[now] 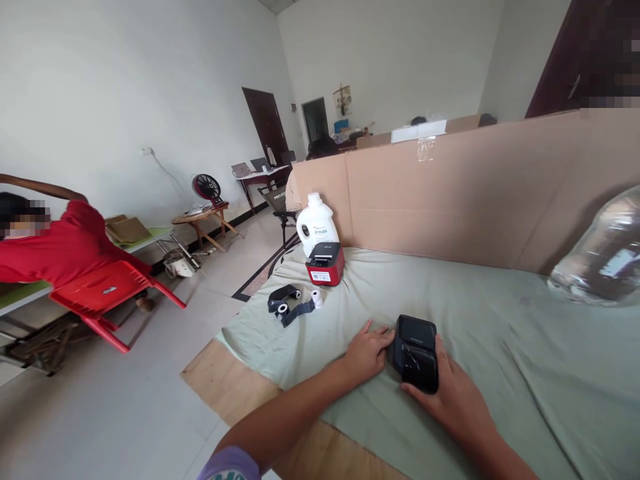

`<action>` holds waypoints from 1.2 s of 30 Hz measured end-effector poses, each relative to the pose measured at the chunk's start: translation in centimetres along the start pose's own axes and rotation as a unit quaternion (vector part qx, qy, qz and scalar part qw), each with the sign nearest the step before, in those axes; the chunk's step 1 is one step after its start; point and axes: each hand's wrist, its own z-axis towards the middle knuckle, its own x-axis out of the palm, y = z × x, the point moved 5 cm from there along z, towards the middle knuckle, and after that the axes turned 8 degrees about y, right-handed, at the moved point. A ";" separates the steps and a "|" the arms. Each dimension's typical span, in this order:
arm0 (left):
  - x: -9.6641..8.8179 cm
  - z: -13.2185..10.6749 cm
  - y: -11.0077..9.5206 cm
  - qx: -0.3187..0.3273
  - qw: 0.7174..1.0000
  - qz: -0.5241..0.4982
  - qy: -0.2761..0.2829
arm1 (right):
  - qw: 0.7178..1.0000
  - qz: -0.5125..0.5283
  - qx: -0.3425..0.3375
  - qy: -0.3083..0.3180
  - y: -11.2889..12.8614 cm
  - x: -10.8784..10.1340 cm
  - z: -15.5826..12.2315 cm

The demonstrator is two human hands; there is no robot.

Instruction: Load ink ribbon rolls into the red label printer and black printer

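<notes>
While left hand (367, 351) lies open, flat against the black printer (415, 350) at lower centre, right hand (453, 397) curls round its near edge, which probably stops it sliding on the cloth (500, 320).

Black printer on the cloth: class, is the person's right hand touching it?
Touching. The head view shows the right hand gripping the black printer at its near end.
</notes>
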 end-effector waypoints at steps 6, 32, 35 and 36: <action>-0.2 0.0 -0.1 -0.003 1.000 -0.003 -0.013 | 0.999 -0.004 0.028 0.015 0.4 -0.6 0.0; -0.5 0.1 -0.5 0.006 0.998 0.054 -0.015 | 0.999 0.002 0.039 0.001 2.1 -2.0 -0.4; -0.6 0.1 -0.7 -0.006 0.998 0.054 -0.020 | 0.999 0.016 0.036 0.004 1.7 -2.1 -0.4; -0.5 0.1 -0.7 -0.011 0.998 0.053 -0.022 | 0.999 0.023 0.039 0.004 1.5 -2.1 -0.4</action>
